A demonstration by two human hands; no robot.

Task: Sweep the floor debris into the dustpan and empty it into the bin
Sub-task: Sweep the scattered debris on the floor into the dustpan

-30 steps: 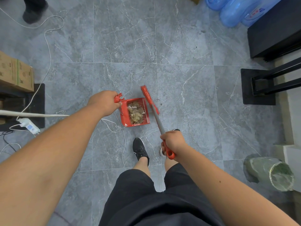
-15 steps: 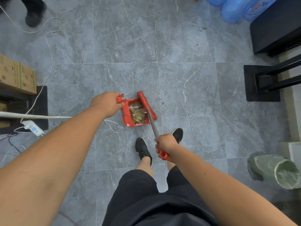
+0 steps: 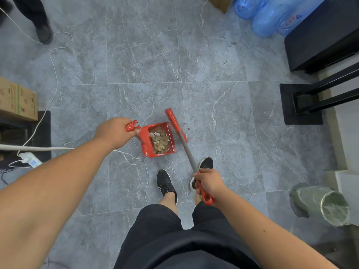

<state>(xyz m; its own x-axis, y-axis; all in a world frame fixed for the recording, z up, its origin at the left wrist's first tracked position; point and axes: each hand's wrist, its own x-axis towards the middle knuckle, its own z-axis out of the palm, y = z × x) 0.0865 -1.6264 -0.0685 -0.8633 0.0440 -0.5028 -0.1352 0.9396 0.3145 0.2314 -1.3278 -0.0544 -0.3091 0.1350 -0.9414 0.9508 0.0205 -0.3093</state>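
A red dustpan (image 3: 146,146) stands on the grey tiled floor just ahead of my feet, holding a heap of brownish debris (image 3: 159,141). My left hand (image 3: 114,132) grips the top of its upright red handle (image 3: 131,126). My right hand (image 3: 208,183) is closed around the red grip of a broom (image 3: 186,147). The broom's red head (image 3: 175,124) rests on the floor along the dustpan's right side. The bin (image 3: 321,204), lined with a green bag, lies tilted at the lower right, well apart from the dustpan.
A white cable (image 3: 53,74) snakes across the floor at left to a power strip (image 3: 31,160). Cardboard box (image 3: 17,100) at far left. Blue water bottles (image 3: 268,14) and black furniture (image 3: 320,33) at upper right. Another person's leg and shoe (image 3: 40,22) at upper left.
The broom head has moved off the dustpan's mouth to its right side, and my right hand has shifted rightward. The dustpan and my left hand have stayed put.
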